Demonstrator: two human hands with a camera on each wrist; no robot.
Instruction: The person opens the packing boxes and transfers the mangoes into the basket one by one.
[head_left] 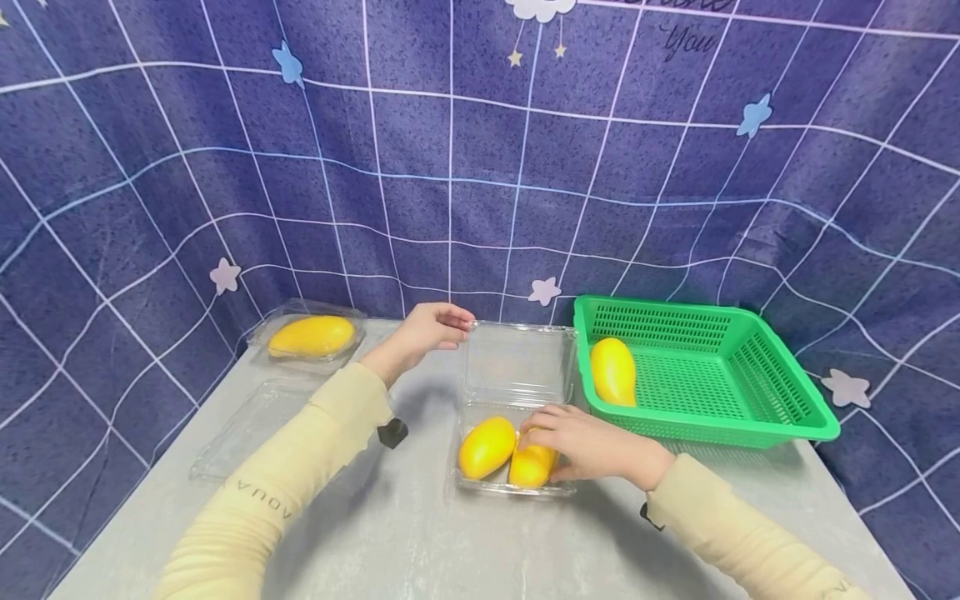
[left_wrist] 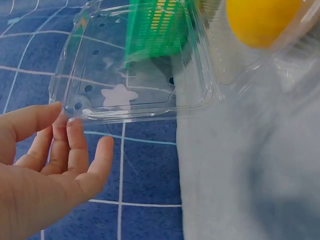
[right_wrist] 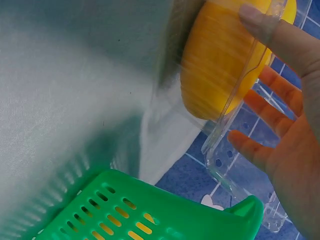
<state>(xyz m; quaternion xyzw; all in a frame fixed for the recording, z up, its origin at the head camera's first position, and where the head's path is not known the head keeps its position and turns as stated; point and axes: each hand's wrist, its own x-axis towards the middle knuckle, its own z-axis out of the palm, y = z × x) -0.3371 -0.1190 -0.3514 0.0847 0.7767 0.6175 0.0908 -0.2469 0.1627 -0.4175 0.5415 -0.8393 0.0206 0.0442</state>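
Note:
A clear plastic clamshell box (head_left: pixel 517 490) stands with its lid (head_left: pixel 519 362) raised at the back. Two yellow mangoes lie side by side in its base: a left mango (head_left: pixel 487 447) and a right mango (head_left: pixel 531 465). My left hand (head_left: pixel 433 327) pinches the lid's upper left corner between thumb and fingertips; in the left wrist view the thumb lies against that corner. Around the right mango curl the fingers of my right hand (head_left: pixel 592 442), covering its upper part. The right wrist view shows the thumb (right_wrist: pixel 252 15) at the mango, partly behind clear plastic.
A green perforated basket (head_left: pixel 705 429) at the right holds one mango (head_left: pixel 613 371). At the back left, another clear box (head_left: pixel 273 312) contains a mango (head_left: pixel 311 336). Nearer on the left lies a clear plastic container (head_left: pixel 247 425). A blue gridded curtain (head_left: pixel 420 200) hangs behind the table.

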